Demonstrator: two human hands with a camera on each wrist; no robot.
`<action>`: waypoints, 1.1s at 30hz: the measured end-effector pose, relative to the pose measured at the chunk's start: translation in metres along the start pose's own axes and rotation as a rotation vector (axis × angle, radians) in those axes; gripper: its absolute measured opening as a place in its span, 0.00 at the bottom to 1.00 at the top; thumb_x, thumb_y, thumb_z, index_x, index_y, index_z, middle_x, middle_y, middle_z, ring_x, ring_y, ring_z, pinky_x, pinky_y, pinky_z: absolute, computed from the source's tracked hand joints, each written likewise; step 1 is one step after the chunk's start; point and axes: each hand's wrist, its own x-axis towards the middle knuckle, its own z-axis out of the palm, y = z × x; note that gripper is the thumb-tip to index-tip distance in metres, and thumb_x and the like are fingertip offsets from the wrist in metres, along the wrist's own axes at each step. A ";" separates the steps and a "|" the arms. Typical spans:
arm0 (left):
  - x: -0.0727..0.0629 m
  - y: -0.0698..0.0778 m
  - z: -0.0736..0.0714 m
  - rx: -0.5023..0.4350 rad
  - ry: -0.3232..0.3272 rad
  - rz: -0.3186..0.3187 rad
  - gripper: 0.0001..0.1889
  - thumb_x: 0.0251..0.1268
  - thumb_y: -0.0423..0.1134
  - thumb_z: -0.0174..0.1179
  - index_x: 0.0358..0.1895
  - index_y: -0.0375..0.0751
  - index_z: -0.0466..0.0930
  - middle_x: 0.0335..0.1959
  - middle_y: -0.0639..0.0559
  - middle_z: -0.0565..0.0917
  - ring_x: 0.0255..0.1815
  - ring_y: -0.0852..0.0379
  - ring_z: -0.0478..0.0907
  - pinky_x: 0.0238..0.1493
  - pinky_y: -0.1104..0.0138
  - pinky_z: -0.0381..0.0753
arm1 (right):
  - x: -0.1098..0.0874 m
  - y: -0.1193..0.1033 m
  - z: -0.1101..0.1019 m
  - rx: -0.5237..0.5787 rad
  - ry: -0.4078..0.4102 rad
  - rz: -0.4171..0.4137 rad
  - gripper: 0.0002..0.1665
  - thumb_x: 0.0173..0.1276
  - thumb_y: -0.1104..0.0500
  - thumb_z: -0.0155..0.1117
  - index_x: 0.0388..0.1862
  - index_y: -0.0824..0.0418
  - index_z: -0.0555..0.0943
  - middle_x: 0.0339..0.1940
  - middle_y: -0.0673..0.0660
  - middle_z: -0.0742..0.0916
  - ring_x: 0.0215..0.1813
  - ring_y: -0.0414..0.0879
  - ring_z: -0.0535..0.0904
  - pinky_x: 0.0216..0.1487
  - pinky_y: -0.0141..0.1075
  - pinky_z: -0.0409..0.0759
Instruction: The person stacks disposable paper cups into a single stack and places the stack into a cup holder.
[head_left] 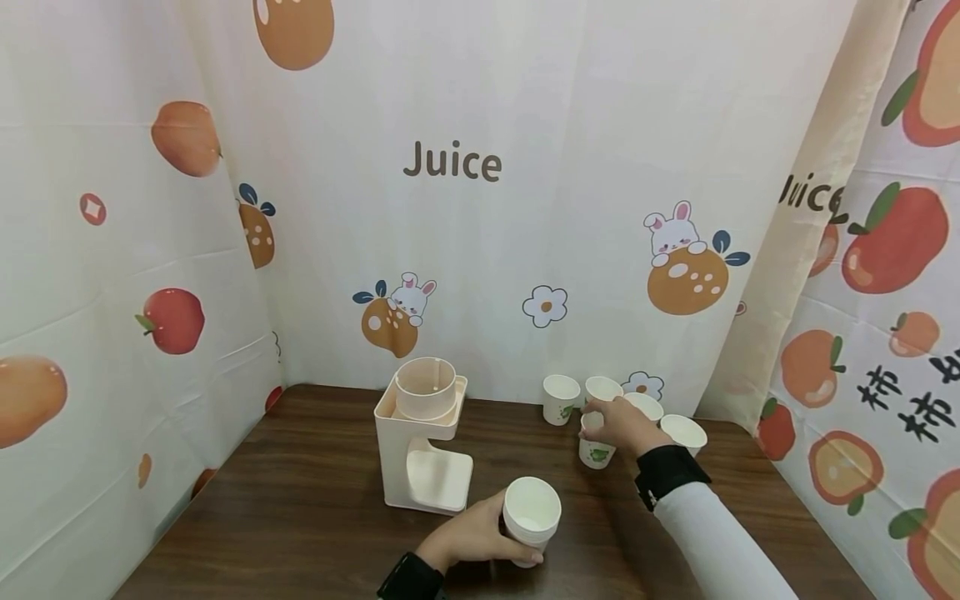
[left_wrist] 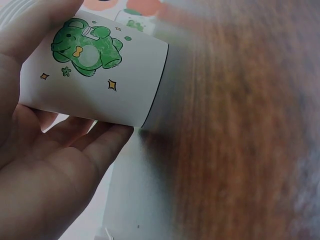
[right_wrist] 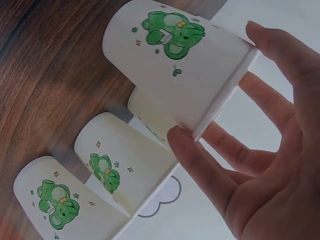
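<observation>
"Near the front of the desk, what's on your feed?"

"From my end, I see the left hand wrapped round a stack of white paper cups; a green cartoon animal shows on the outer one. I have it in front of the white stand and to its right."

"And the right hand?"

"Farther back, pinching a single cup by its rim. I can't tell whether that cup's base touches the desk."

"Anything around it?"

"Four more cups, one to its left, the others behind and to the right. Behind them I see a curtain reading 'Juice'."
</observation>
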 end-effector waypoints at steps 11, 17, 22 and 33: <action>0.001 0.001 0.000 0.004 0.002 0.002 0.41 0.52 0.40 0.78 0.70 0.55 0.66 0.54 0.65 0.80 0.56 0.63 0.77 0.59 0.61 0.70 | -0.007 -0.005 -0.003 0.065 -0.028 -0.048 0.21 0.63 0.52 0.74 0.54 0.56 0.84 0.56 0.65 0.83 0.54 0.60 0.80 0.48 0.53 0.81; 0.001 0.001 0.000 0.011 0.013 -0.009 0.42 0.51 0.41 0.79 0.70 0.56 0.66 0.53 0.65 0.81 0.55 0.63 0.77 0.60 0.61 0.70 | -0.009 -0.007 -0.003 0.055 -0.030 -0.036 0.20 0.63 0.54 0.75 0.53 0.56 0.84 0.56 0.65 0.82 0.54 0.60 0.80 0.47 0.54 0.82; 0.001 0.001 0.000 -0.003 0.002 -0.003 0.41 0.52 0.40 0.78 0.70 0.55 0.66 0.54 0.64 0.80 0.55 0.63 0.77 0.59 0.61 0.70 | -0.012 -0.008 -0.003 0.047 -0.038 -0.038 0.20 0.62 0.53 0.76 0.52 0.55 0.84 0.57 0.68 0.80 0.54 0.62 0.79 0.47 0.55 0.81; 0.000 0.000 0.000 -0.021 -0.003 -0.012 0.41 0.52 0.39 0.78 0.70 0.56 0.66 0.54 0.64 0.80 0.56 0.62 0.77 0.60 0.60 0.70 | -0.019 -0.011 -0.008 0.027 -0.067 -0.092 0.19 0.62 0.50 0.75 0.51 0.51 0.84 0.57 0.69 0.79 0.53 0.61 0.77 0.46 0.55 0.81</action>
